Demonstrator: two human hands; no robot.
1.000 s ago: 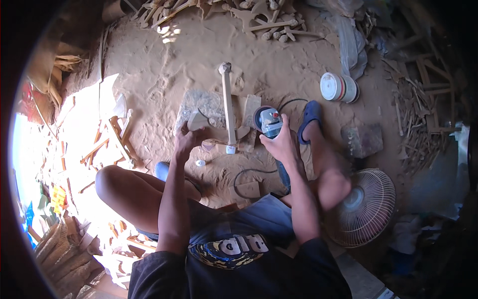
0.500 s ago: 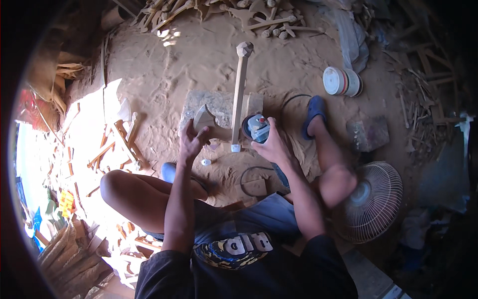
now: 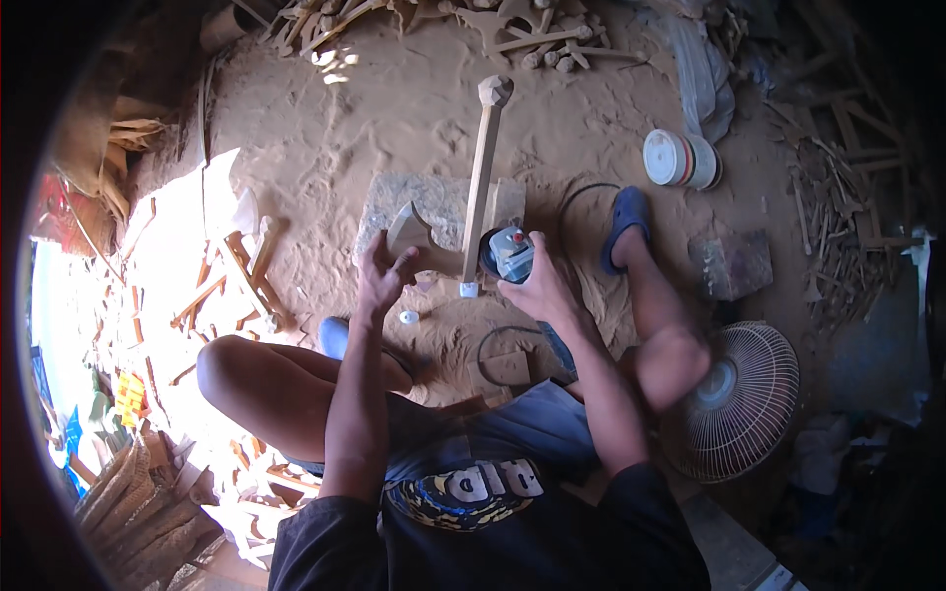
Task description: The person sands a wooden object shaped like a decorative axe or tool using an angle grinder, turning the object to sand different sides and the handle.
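A pale wooden axe [image 3: 482,177] has a long straight handle with a faceted knob at its far end and a white tip at the near end. My left hand [image 3: 382,278] is closed round its curved blade. My right hand [image 3: 545,288] grips an angle grinder [image 3: 511,252] with a grey body and a red button. The grinder's dark disc faces the axe near where head and handle meet; whether it touches the wood I cannot tell. Beneath them lies a worn flat block [image 3: 394,197] on the sandy ground.
Wooden pieces [image 3: 532,39] are heaped at the far side, with more scraps [image 3: 241,271] on the sunlit left. A white bucket [image 3: 670,158] lies at far right, beyond a block [image 3: 731,264]. A fan [image 3: 739,399] stands by my right knee. A dark cord [image 3: 567,202] curves past my foot.
The axe's knob end has tilted slightly to the right. Both hands keep their holds on the axe and the grinder, almost unmoved.
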